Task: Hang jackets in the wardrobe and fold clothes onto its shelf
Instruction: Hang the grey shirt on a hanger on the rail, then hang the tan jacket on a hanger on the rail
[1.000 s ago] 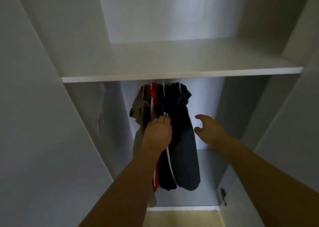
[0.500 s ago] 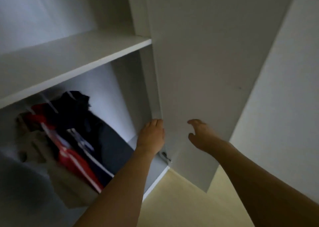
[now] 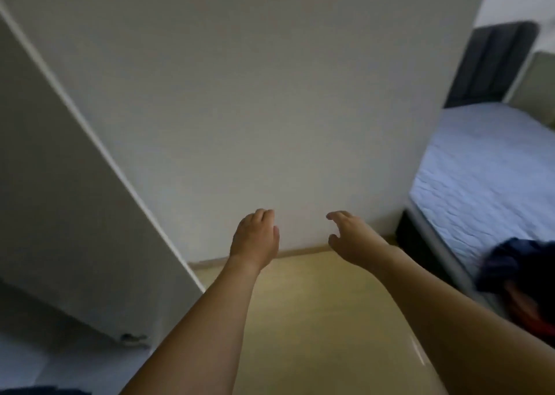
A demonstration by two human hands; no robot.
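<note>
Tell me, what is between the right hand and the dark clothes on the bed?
Head view: only bare yellowish floor and the bed's dark base separate the right hand from the dark clothes.

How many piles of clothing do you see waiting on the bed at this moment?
1: a dark clothes pile with a bit of red, on the bed edge at the frame's right. It is cut off, so more may lie out of view.
</note>
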